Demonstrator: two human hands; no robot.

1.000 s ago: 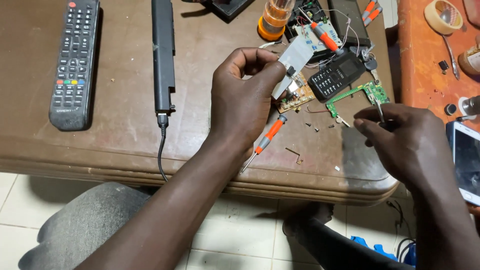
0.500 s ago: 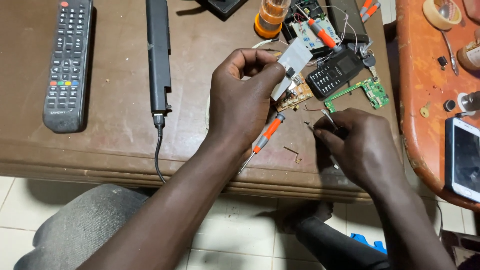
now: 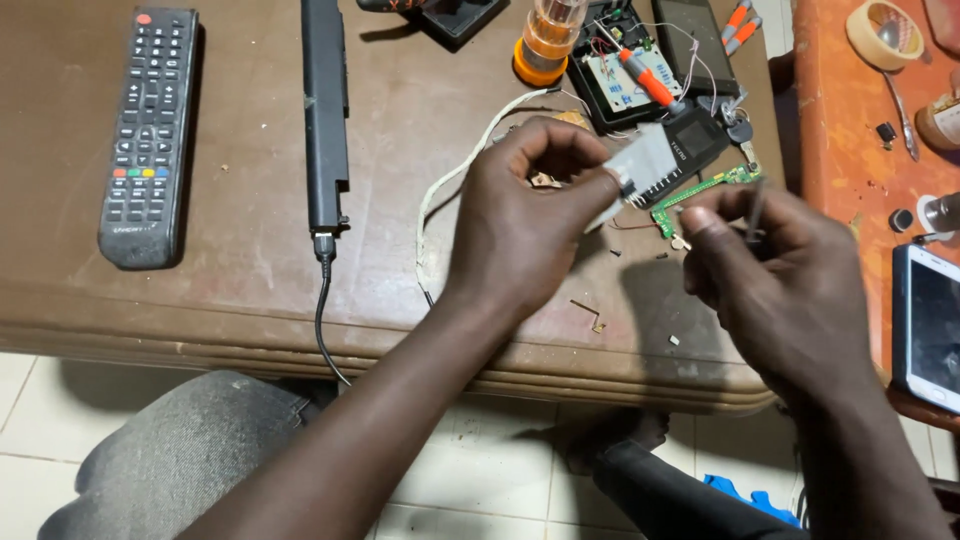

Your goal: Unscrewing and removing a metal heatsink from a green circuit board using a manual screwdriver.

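A small grey-white component is pinched between thumb and curled fingers of the left hand, held above the table; its end sticks out past the fingertips toward the right. Thin wires can be seen running from it down toward a green circuit board lying just beside it on the table. A thin dark metal tool is gripped upright in the right hand, fingers pressed together around it, thumb extended toward the component. The two hands are near each other but not touching.

The brown table is worn and scratched, with small bits of debris scattered near the front edge. A black remote control is laid at far left, a long black bar with a cable beside it. An orange-handled screwdriver is rested on an opened device behind the hands. A white phone is placed on an orange surface at right. Pale floor tiles are seen below.
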